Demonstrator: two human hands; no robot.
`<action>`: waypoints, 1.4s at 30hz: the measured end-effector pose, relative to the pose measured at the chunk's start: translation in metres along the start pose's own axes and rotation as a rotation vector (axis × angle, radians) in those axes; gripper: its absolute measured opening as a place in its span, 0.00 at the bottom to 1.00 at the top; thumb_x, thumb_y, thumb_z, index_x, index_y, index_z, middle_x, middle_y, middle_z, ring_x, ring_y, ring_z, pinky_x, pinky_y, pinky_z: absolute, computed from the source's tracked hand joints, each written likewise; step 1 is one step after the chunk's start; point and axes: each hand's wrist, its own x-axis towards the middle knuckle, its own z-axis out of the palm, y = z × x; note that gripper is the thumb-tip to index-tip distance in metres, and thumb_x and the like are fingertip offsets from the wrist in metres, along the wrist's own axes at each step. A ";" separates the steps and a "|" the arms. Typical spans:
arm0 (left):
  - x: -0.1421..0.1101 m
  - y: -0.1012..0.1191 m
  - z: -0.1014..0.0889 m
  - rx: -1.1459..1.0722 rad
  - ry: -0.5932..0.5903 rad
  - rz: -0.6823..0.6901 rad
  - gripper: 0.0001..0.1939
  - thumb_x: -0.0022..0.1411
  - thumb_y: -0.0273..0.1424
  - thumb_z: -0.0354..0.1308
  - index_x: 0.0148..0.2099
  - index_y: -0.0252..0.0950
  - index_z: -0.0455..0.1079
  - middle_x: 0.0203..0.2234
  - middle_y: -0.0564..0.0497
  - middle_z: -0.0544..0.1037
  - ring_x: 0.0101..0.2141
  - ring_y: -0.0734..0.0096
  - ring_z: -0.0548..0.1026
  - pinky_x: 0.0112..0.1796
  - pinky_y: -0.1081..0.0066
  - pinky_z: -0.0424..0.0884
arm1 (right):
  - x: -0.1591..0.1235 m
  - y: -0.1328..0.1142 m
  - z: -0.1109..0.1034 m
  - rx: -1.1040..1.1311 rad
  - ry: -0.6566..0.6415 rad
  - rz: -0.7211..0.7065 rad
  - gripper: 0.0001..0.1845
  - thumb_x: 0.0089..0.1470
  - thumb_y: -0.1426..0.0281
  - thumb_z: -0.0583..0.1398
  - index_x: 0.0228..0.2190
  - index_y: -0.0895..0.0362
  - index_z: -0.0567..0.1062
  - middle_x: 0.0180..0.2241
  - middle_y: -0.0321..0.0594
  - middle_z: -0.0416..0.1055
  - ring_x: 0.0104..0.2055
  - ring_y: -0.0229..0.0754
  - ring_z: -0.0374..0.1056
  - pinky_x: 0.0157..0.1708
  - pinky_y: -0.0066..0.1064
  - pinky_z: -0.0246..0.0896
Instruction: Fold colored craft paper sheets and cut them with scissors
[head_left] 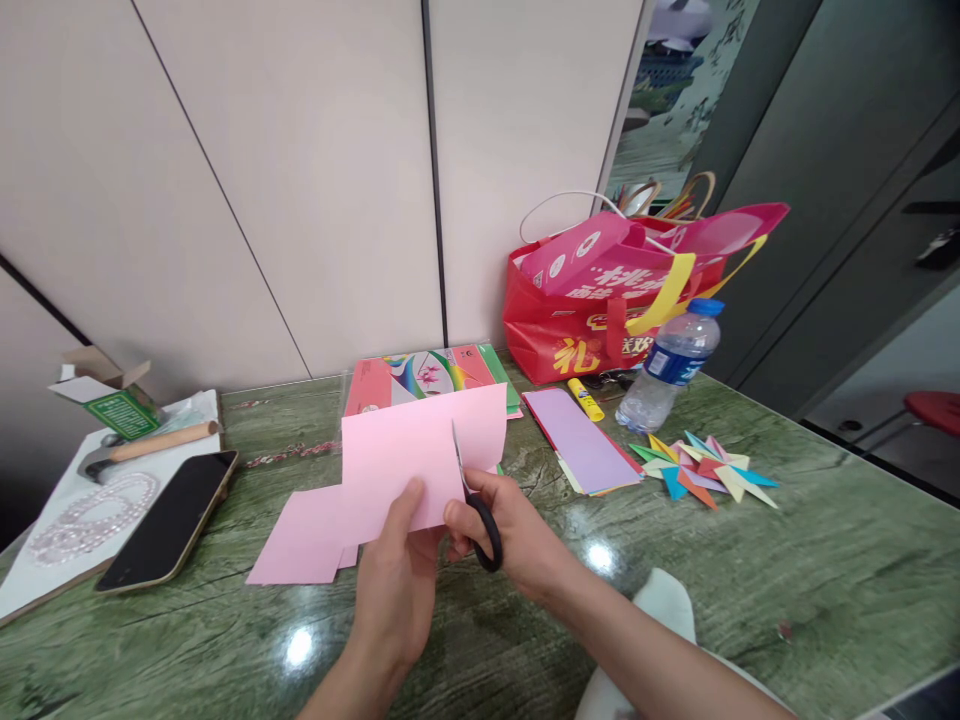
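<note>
My left hand (401, 580) pinches the lower edge of a pink sheet of paper (397, 450), thumb on its face, holding it up over the table. In my right hand (510, 530) is a pair of scissors (486, 532) with black handles, its blades pointing up across the sheet toward the top edge. The paper right of the blades bends a little. Below and left, more pink paper (300, 540) lies flat on the table, partly covered by the raised sheet. Behind it sits a red and green colored-paper pack (420, 375).
On the green table (825, 560) at right are lilac paper strips (589, 435), a yellow glue stick (585, 400), a water bottle (671, 365) and folded colored paper pieces (705, 468). A red bag (559, 325) stands behind. Left are a phone (169, 520), hammer (150, 447), beads (94, 515) and green box (120, 405).
</note>
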 end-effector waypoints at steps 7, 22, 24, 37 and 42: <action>0.000 0.000 0.000 -0.011 -0.001 -0.003 0.11 0.50 0.31 0.56 0.36 0.30 0.66 0.23 0.48 0.74 0.19 0.70 0.69 0.17 0.71 0.63 | 0.001 0.000 0.001 -0.005 0.008 -0.003 0.17 0.40 0.59 0.63 0.28 0.59 0.70 0.14 0.28 0.59 0.16 0.30 0.54 0.20 0.25 0.54; 0.000 0.000 0.000 -0.009 -0.003 -0.008 0.10 0.50 0.32 0.56 0.34 0.31 0.66 0.22 0.49 0.73 0.18 0.70 0.68 0.17 0.70 0.64 | 0.000 -0.002 0.002 -0.033 0.016 -0.002 0.17 0.40 0.58 0.62 0.26 0.60 0.69 0.13 0.29 0.60 0.15 0.30 0.55 0.19 0.25 0.52; 0.000 -0.001 0.000 -0.010 -0.008 -0.005 0.10 0.50 0.32 0.56 0.34 0.31 0.66 0.21 0.50 0.72 0.18 0.71 0.68 0.17 0.70 0.64 | 0.000 -0.003 0.002 -0.035 0.017 -0.003 0.17 0.40 0.58 0.62 0.26 0.60 0.69 0.13 0.29 0.60 0.16 0.30 0.55 0.19 0.25 0.52; 0.000 -0.001 0.000 -0.019 -0.003 -0.009 0.10 0.49 0.32 0.57 0.34 0.30 0.67 0.22 0.49 0.73 0.19 0.71 0.68 0.17 0.71 0.65 | 0.001 -0.002 0.002 -0.037 0.025 -0.001 0.17 0.40 0.58 0.62 0.26 0.59 0.69 0.13 0.28 0.60 0.15 0.30 0.55 0.19 0.25 0.54; -0.001 -0.001 -0.001 -0.012 -0.001 -0.011 0.10 0.50 0.32 0.56 0.34 0.30 0.67 0.22 0.48 0.73 0.18 0.71 0.68 0.18 0.70 0.65 | 0.000 -0.001 0.002 -0.044 0.029 -0.008 0.16 0.41 0.59 0.62 0.25 0.60 0.69 0.13 0.29 0.60 0.15 0.30 0.56 0.19 0.25 0.53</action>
